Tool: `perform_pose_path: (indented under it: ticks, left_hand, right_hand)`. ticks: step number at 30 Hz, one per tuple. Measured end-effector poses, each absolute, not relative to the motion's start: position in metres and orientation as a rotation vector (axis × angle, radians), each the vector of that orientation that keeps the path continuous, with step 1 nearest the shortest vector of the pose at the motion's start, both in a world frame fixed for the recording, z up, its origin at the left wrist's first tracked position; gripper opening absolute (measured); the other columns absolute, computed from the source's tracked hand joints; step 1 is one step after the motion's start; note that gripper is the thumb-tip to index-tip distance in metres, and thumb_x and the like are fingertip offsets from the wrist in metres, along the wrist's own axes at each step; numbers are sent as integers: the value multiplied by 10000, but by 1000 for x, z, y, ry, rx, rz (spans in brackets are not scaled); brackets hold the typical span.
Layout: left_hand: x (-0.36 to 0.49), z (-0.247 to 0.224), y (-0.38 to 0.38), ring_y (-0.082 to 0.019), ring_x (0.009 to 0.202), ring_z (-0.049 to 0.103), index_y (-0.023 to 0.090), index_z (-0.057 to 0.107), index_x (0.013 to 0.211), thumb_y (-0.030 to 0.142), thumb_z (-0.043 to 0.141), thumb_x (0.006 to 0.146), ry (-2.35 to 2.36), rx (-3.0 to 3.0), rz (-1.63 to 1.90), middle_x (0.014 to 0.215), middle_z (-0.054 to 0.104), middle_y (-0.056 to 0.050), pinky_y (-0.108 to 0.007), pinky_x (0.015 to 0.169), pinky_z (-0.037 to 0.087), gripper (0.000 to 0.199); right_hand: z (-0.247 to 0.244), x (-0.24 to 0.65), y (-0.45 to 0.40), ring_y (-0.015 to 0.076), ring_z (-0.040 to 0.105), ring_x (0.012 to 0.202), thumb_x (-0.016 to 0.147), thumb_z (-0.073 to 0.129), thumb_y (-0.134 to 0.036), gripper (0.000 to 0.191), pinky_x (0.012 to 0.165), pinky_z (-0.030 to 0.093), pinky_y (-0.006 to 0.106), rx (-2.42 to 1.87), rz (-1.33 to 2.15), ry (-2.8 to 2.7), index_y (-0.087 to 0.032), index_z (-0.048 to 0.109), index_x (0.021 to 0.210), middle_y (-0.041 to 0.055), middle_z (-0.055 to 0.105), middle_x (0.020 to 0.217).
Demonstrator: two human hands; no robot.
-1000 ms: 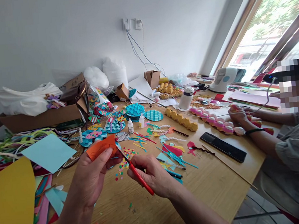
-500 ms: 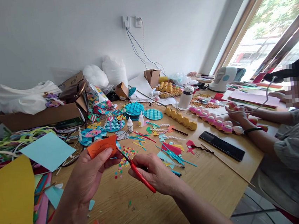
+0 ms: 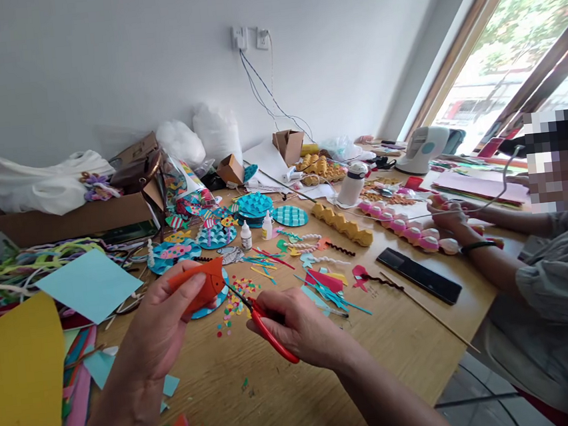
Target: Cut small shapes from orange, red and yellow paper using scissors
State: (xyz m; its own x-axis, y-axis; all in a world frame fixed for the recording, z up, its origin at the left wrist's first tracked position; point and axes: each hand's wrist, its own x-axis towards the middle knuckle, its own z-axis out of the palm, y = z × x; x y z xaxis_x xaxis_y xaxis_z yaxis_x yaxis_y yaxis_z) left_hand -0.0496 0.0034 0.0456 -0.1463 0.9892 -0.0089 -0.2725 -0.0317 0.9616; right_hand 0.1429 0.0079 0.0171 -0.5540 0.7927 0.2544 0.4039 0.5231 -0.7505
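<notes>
Pinched in my left hand (image 3: 165, 311) is a folded piece of orange paper (image 3: 212, 280) with dark drawn lines, its pointed end facing up and right. My right hand (image 3: 297, 322) grips red-handled scissors (image 3: 275, 340), whose dark blades point up and left to the paper's right edge. Below and behind the blades lie small coloured paper dots (image 3: 237, 301) and a blue disc (image 3: 213, 309), partly covered by my left hand. Two small white glue bottles (image 3: 246, 237) stand beyond the scissors.
Blue paper (image 3: 90, 286) and yellow paper (image 3: 21, 379) lie at left. A black phone (image 3: 419, 275) and thin wooden stick (image 3: 439, 318) lie at right. Another person's hands (image 3: 447, 214) are over pink egg-carton strips (image 3: 406, 228). A white bottle (image 3: 354, 185) stands farther back.
The orange paper has turned in my left hand, its point now facing up and right. The scissors have shifted slightly right with my right hand, and more of the blue disc shows.
</notes>
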Motion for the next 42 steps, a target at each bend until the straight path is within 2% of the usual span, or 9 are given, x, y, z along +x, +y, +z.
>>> perform_pose_path:
  ticks: [5, 10, 15, 26, 42]
  left_hand:
    - [-48, 49, 3, -66, 507, 510, 183, 682, 625, 266, 823, 549, 1102, 996, 1422, 554, 616, 41, -134, 484, 419, 180]
    - [-46, 46, 2, -78, 557, 554, 197, 683, 654, 274, 810, 578, 1094, 1031, 1372, 617, 664, 36, -144, 533, 444, 167]
    - [-44, 43, 0, -83, 535, 535, 201, 668, 686, 292, 780, 628, 1070, 1073, 1298, 609, 644, 47, -157, 505, 434, 156]
    - [-38, 36, 0, -80, 556, 463, 174, 629, 684, 344, 712, 718, 1075, 1166, 1292, 590, 569, 53, -160, 515, 398, 192]
    - [-36, 31, 0, -81, 555, 453, 182, 634, 678, 382, 697, 738, 1062, 1141, 1278, 599, 566, 53, -163, 516, 394, 218]
  right_hand:
    - [13, 139, 8, 71, 326, 517, 874, 530, -346, 335, 491, 247, 206, -937, 934, -2095, -180, 405, 612, -59, 375, 548]
    - [11, 135, 6, 76, 361, 512, 869, 521, -378, 334, 482, 268, 199, -904, 1182, -1925, -176, 441, 615, -48, 410, 536]
    - [9, 132, 5, 79, 364, 493, 856, 523, -439, 361, 459, 260, 200, -886, 1329, -1805, -174, 468, 617, -40, 423, 520]
    - [0, 126, 3, 65, 395, 412, 813, 570, -359, 292, 389, 295, 174, -846, 1555, -1637, -185, 448, 612, -59, 426, 493]
    - [-5, 127, 2, 60, 352, 460, 827, 573, -355, 306, 426, 251, 180, -861, 1456, -1666, -173, 451, 613, -57, 412, 501]
